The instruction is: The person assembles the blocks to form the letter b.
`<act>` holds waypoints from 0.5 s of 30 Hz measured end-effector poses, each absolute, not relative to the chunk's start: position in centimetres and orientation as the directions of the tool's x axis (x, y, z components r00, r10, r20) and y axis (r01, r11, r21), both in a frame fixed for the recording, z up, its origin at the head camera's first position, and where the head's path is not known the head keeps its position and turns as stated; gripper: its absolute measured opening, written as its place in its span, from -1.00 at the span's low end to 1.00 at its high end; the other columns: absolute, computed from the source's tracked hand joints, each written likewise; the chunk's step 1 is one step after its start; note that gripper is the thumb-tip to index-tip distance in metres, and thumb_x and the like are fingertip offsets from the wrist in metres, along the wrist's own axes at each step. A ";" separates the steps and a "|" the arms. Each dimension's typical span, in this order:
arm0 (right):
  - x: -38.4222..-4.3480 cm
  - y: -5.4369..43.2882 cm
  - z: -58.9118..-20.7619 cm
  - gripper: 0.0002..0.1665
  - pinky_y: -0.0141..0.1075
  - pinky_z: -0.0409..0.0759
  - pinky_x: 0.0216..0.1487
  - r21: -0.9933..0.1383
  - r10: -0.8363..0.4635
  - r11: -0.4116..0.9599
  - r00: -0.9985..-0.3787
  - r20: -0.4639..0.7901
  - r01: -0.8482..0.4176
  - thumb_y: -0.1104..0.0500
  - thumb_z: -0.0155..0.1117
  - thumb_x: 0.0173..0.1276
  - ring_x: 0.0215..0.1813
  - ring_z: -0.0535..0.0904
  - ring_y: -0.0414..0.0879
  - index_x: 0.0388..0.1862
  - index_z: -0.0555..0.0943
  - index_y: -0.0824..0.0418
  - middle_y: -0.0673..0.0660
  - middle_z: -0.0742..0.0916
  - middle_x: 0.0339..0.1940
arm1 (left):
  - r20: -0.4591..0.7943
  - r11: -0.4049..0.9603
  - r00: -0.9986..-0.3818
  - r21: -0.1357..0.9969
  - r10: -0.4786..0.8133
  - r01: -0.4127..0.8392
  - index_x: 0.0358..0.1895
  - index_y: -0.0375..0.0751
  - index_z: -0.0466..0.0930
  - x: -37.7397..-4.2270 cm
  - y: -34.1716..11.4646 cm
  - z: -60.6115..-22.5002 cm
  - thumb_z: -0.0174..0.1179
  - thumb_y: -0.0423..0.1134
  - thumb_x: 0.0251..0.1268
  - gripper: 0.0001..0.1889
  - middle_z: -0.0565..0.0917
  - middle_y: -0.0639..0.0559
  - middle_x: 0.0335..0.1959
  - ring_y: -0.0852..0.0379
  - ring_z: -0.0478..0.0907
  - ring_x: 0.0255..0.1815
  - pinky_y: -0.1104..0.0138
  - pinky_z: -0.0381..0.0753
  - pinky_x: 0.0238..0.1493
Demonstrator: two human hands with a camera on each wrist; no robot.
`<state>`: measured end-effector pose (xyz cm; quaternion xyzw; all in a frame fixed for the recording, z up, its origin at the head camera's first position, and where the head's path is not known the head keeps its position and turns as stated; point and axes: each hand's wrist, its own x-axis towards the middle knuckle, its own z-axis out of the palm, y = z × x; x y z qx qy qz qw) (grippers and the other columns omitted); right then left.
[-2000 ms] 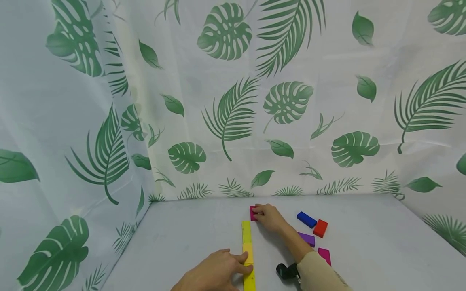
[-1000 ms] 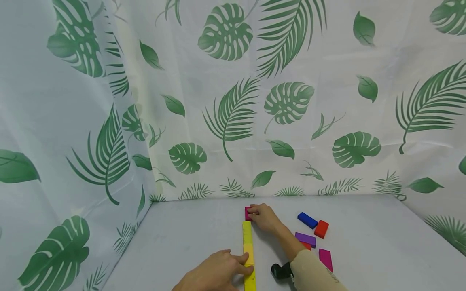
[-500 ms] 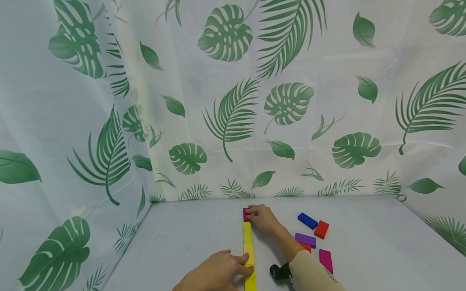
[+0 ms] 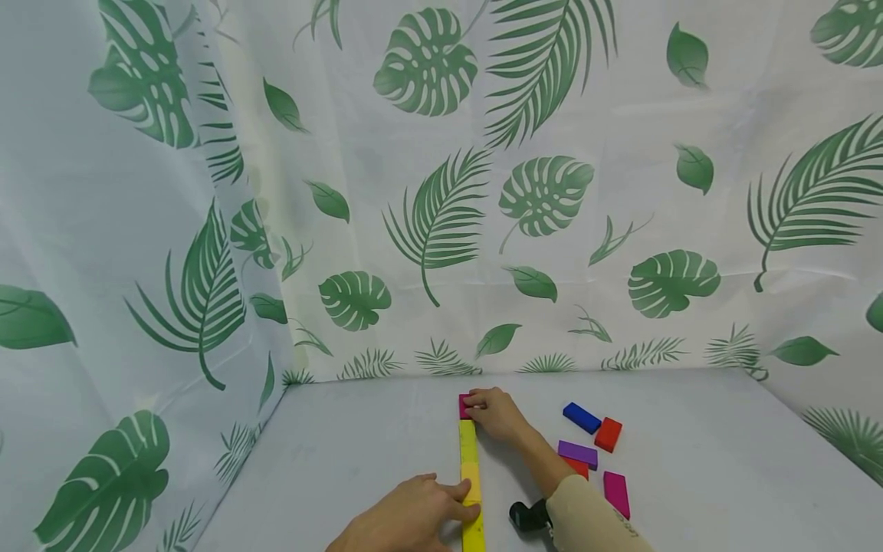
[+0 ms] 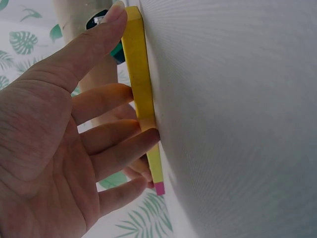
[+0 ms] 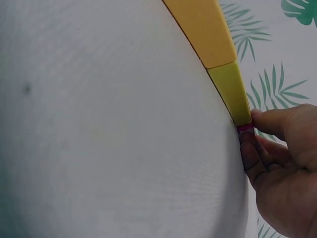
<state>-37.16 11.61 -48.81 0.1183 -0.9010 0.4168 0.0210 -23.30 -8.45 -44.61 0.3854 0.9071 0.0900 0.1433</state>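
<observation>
A straight row of blocks runs away from me on the table: a bright yellow block point(image 4: 473, 535) nearest, an orange-yellow block point(image 4: 470, 470) in the middle and a yellow-green block point(image 4: 467, 439) beyond. At the far end my right hand point(image 4: 500, 414) pinches a magenta block point(image 4: 464, 406) between thumb and fingers. This block meets the end of the yellow-green one in the right wrist view, mostly covered by fingers. My left hand point(image 4: 414, 510) lies along the row's left side. Its extended fingers touch the yellow blocks, as the left wrist view shows.
Right of the row lie a blue block point(image 4: 582, 417), a red block point(image 4: 608, 435), a purple block point(image 4: 578, 454), a second red block point(image 4: 576, 467) and another magenta block point(image 4: 617, 494). A black wrist device point(image 4: 527, 516) sits by the right sleeve. Leaf-patterned curtains point(image 4: 441, 230) enclose the table.
My right hand has slid the magenta block left, into line with the yellow row, and its forearm shifted left. The left hand has stayed in place.
</observation>
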 end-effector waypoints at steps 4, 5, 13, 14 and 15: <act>-37.1 11.6 -48.9 -0.68 0.05 0.62 0.34 -0.740 -0.196 0.631 -0.971 0.138 -0.233 0.24 0.33 0.49 0.36 0.57 0.20 0.16 0.76 0.24 0.24 0.69 0.33 | -0.188 0.687 -0.663 0.275 0.724 0.672 0.31 0.39 0.64 -23.2 -8.4 -44.5 0.45 0.31 0.15 -0.40 0.57 0.19 0.42 0.33 0.65 0.20 -0.02 0.49 0.47; -37.1 11.6 -49.0 -0.69 0.05 0.63 0.32 -0.735 -0.199 0.634 -0.969 0.145 -0.240 0.24 0.34 0.49 0.35 0.57 0.20 0.15 0.77 0.25 0.24 0.70 0.32 | -0.190 0.689 -0.665 0.277 0.722 0.669 0.31 0.39 0.64 -23.1 -8.4 -44.5 0.45 0.30 0.15 -0.40 0.57 0.19 0.42 0.33 0.65 0.20 -0.02 0.49 0.47; -37.1 11.7 -49.1 -0.70 0.03 0.66 0.29 -0.728 -0.195 0.641 -0.969 0.152 -0.243 0.25 0.34 0.48 0.30 0.59 0.17 0.13 0.78 0.24 0.23 0.71 0.30 | -0.207 0.703 -0.675 0.292 0.708 0.648 0.31 0.39 0.64 -23.3 -8.2 -44.5 0.44 0.30 0.15 -0.40 0.58 0.22 0.41 0.30 0.64 0.24 -0.04 0.48 0.47; -37.1 11.7 -49.1 -0.70 0.02 0.66 0.28 -0.729 -0.194 0.640 -0.969 0.151 -0.242 0.25 0.34 0.48 0.30 0.59 0.16 0.13 0.78 0.23 0.22 0.71 0.30 | -0.206 0.700 -0.672 0.291 0.712 0.652 0.31 0.39 0.64 -23.3 -8.3 -44.5 0.44 0.29 0.15 -0.40 0.58 0.21 0.41 0.30 0.64 0.24 -0.04 0.49 0.47; -37.1 11.7 -49.1 -0.71 0.02 0.67 0.28 -0.733 -0.191 0.637 -0.970 0.150 -0.239 0.25 0.34 0.48 0.29 0.59 0.16 0.12 0.79 0.23 0.22 0.71 0.29 | -0.204 0.697 -0.669 0.290 0.715 0.656 0.31 0.39 0.64 -23.3 -8.3 -44.5 0.44 0.29 0.16 -0.40 0.58 0.21 0.41 0.30 0.64 0.24 -0.04 0.49 0.47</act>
